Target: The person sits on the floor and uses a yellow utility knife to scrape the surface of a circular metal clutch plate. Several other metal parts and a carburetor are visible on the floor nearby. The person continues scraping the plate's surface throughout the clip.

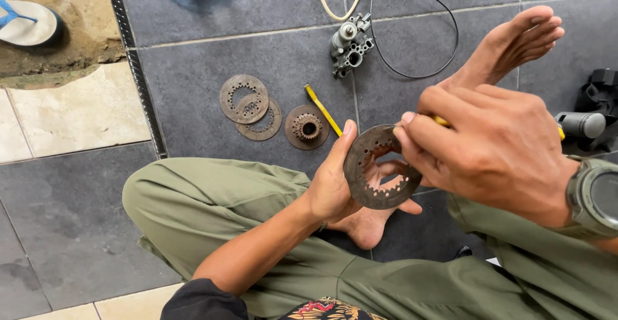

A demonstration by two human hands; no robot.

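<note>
Between the two hands sits a rusty ring (380,165) with teeth on the inside. The left hand (331,185) grips its edge, thumb up one side and fingers behind. The right hand (496,146) is closed around a yellow tool (441,121) and touches the ring's top. To do this well, I think the left hand must hold the ring steady and the right should press gently. Beyond the left hand, more rings (250,107) and a toothed hub (306,127) lie on the floor (193,69).

Soft, even daylight, faint shadows, sharp centre; the near right hand (496,149) slightly blurred, edges mildly stretched.
</note>
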